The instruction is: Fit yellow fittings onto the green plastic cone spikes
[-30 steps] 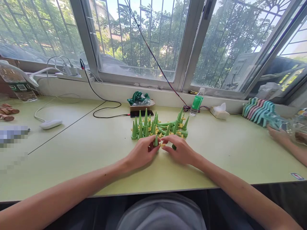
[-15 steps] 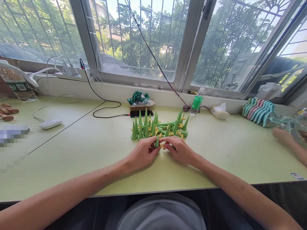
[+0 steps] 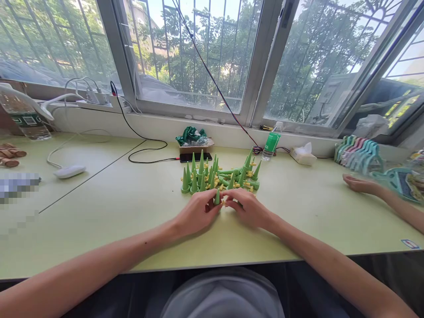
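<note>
My left hand [image 3: 200, 207] is closed around a green cone-shaped watering spike [image 3: 217, 197], its tip pointing up. Close against it, my right hand [image 3: 247, 207] pinches a small yellow valve [image 3: 223, 203] at the side of that spike. Fingers hide most of the valve, so I cannot tell how far it sits in the spike. Just beyond both hands stands a cluster of similar green spikes [image 3: 201, 163], several upright and others lying down, with small yellow valves among them.
Behind the cluster are a phone [image 3: 195, 157] on a cable and a small box [image 3: 194, 140] with crumpled plastic. A water bottle [image 3: 272, 141] and tissue pack [image 3: 303, 155] stand back right. At right, another person's hand [image 3: 359, 183] rests near pastel hangers [image 3: 359, 152].
My hands stay nearly still, the spike shifting only very slightly. The other person's hand has moved left and nearer, and a light-blue object now shows beside that arm.
</note>
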Motion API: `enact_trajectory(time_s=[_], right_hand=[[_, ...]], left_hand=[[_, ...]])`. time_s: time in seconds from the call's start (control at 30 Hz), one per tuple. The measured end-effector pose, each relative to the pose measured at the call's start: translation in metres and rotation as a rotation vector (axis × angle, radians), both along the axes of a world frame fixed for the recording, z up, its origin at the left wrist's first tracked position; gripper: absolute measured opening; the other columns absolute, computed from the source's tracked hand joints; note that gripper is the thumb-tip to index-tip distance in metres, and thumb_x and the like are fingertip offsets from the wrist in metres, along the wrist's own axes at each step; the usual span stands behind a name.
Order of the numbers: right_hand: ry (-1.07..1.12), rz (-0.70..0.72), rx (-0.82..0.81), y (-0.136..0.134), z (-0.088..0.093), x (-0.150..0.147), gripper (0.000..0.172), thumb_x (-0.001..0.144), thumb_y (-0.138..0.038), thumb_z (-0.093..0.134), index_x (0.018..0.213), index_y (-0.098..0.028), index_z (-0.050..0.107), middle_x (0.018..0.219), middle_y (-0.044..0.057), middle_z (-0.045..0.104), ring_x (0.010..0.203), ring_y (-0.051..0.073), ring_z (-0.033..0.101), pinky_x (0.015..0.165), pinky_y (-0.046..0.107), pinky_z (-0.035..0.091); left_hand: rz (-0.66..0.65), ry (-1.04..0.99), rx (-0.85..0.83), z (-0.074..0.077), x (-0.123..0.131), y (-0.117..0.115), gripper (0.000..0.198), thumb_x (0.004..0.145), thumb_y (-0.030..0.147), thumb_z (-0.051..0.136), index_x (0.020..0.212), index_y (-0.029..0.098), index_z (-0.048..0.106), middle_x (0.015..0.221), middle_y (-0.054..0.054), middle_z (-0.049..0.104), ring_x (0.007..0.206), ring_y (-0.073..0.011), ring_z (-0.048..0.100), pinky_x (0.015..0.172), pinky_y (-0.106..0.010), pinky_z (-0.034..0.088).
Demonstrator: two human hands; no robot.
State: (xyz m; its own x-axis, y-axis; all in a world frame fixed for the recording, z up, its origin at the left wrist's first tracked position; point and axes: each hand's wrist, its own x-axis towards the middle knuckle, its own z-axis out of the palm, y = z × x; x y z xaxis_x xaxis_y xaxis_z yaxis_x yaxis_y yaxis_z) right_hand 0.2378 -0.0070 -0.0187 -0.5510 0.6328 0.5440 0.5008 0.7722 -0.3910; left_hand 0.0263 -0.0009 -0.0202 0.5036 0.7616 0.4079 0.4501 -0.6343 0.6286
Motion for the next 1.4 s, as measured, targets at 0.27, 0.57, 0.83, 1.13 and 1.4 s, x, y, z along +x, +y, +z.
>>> enact_trajectory(time_s=[0.27, 0.57, 0.83, 1.13, 1.4], right_hand=[[0.025, -0.042, -0.016, -0.0003, 0.0037, 0.0014, 0.023, 0.093, -0.02, 0.064, 0.116, -0.021, 0.062, 0.106, 0.008, 0.071, 0.102, 0.023, 0.065, 0.089, 0.036, 0.05], [0.07, -0.057, -0.075, 0.0026, 0.0004, 0.0019, 0.018, 0.095, -0.021, 0.062, 0.113, -0.021, 0.065, 0.088, 0.004, 0.074, 0.083, 0.019, 0.068, 0.081, 0.034, 0.052], [0.044, -0.082, -0.064, 0.0001, 0.0039, 0.0011, 0.018, 0.096, -0.024, 0.06, 0.113, -0.02, 0.065, 0.092, 0.006, 0.074, 0.089, 0.021, 0.067, 0.084, 0.036, 0.051], [0.058, -0.006, 0.008, 0.0027, 0.0014, 0.0011, 0.018, 0.092, -0.019, 0.065, 0.11, -0.021, 0.065, 0.101, 0.007, 0.072, 0.096, 0.022, 0.065, 0.087, 0.037, 0.05], [0.017, -0.037, -0.04, 0.0016, 0.0, 0.0, 0.021, 0.095, -0.014, 0.059, 0.114, -0.02, 0.066, 0.087, 0.004, 0.074, 0.083, 0.02, 0.067, 0.083, 0.036, 0.051]], left_hand=[[0.016, -0.069, -0.07, 0.0041, 0.0007, 0.0012, 0.014, 0.09, 0.029, 0.056, 0.091, 0.017, 0.061, 0.074, 0.0, 0.062, 0.061, -0.0115, 0.053, 0.057, -0.023, 0.044], [-0.021, -0.065, -0.062, 0.0014, -0.0001, 0.0003, 0.015, 0.091, 0.031, 0.057, 0.093, 0.017, 0.062, 0.07, 0.0, 0.06, 0.057, -0.0107, 0.051, 0.054, -0.022, 0.044], [-0.011, -0.054, -0.039, 0.0026, 0.0001, 0.0011, 0.014, 0.091, 0.029, 0.056, 0.091, 0.016, 0.062, 0.072, -0.001, 0.062, 0.059, -0.0111, 0.053, 0.055, -0.022, 0.044], [-0.009, -0.034, -0.044, 0.0009, -0.0003, 0.0017, 0.016, 0.091, 0.03, 0.056, 0.091, 0.016, 0.062, 0.07, 0.0, 0.06, 0.058, -0.0112, 0.051, 0.055, -0.023, 0.043], [-0.015, 0.001, 0.007, -0.001, -0.0005, 0.001, 0.015, 0.091, 0.029, 0.056, 0.088, 0.016, 0.062, 0.065, 0.002, 0.056, 0.057, -0.0108, 0.047, 0.054, -0.022, 0.041]])
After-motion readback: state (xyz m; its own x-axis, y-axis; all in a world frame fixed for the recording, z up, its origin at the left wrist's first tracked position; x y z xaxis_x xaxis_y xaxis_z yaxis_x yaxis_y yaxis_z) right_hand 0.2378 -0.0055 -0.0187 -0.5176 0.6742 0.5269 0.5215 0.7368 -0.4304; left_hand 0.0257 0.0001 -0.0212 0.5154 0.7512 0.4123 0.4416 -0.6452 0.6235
